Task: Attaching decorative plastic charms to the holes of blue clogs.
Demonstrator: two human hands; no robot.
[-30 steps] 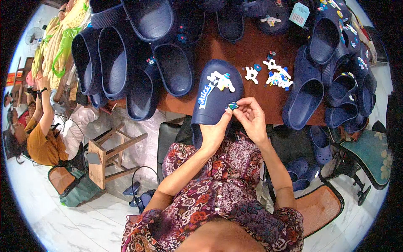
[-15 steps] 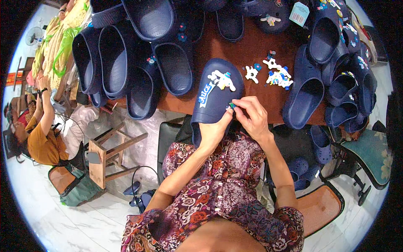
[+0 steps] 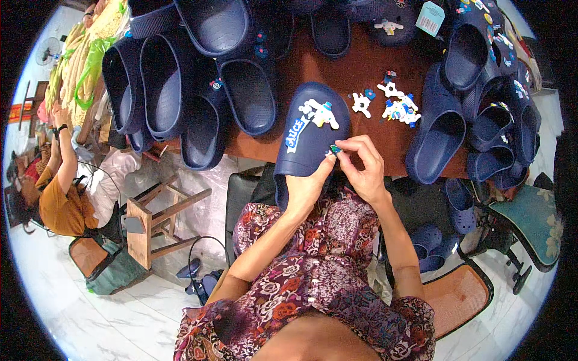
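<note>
Dark blue rubber clog with white charms sits at the near edge of our brown wooden table, among many more blue clogs, above a white tiled floor. Our left hand grips its heel while our right hand pinches a tiny green charm. Since a second ago, that charm has moved down against the clog.

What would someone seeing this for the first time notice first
The navy clog at the table's near edge draws the eye: the left hand steadies it while the right hand pinches a small green charm against its side, near white and blue charms already on its top. More loose charms lie on the brown table, ringed by piles of navy clogs left and right.
</note>
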